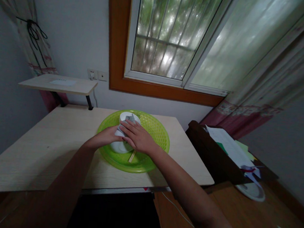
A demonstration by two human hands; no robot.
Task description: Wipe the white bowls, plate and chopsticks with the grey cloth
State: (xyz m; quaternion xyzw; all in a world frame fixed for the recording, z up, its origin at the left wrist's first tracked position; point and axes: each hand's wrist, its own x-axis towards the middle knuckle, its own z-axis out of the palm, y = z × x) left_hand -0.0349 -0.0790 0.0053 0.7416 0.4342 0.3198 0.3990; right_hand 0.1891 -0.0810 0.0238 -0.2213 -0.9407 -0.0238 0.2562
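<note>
A round green plastic tray [156, 123] with a woven-looking base lies on the table. In it are white dishes: a round cup or bowl [124, 115] towards the back and another white dish [121, 147] nearer to me. My left hand [106, 136] grips the white dishware from the left side. Over the top lies my right hand [140, 137], its fingers pressing a grey cloth [130, 118] against the white ware. My hands touch and hide much of the dishes. Light wooden chopsticks [131, 157] stick out below my right hand.
The pale wooden table [66, 130] carries a small raised shelf [62, 83] at the back left. Beyond it are a wall socket [97, 75] and a window. To the right stands a dark brown piece of furniture [205, 150] with papers [230, 147] on top.
</note>
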